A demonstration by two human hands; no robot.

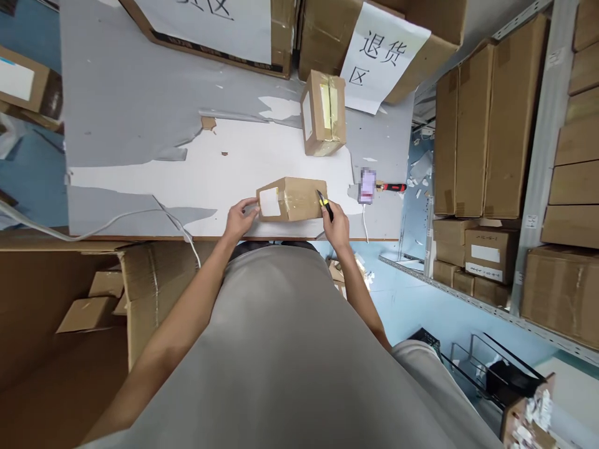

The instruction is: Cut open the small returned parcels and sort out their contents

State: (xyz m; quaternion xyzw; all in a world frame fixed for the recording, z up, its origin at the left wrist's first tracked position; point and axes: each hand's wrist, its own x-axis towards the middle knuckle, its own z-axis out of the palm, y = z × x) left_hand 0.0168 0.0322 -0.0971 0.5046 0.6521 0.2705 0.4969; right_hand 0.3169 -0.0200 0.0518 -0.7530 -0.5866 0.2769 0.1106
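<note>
A small brown cardboard box (304, 199) with a white label on its left end lies on the worktable close to my body. My left hand (240, 219) grips that labelled end, its thumb and fingers against the edge. A yellow-and-black utility knife (326, 204) is in my right hand (337, 223), fingers closed round the handle. The knife's tip is at the right part of the box's top; whether the blade has entered the cardboard is too small to tell. Behind it, a second taped cardboard box (324, 115) stands apart from both hands.
A phone-like device (367, 186) with a cable and a red-and-black handled tool (393, 187) lie at the table's right. Large cartons with paper signs (381, 56) line the back. Boxes fill the shelving (533, 218) at right; an open carton (140, 293) stands at left.
</note>
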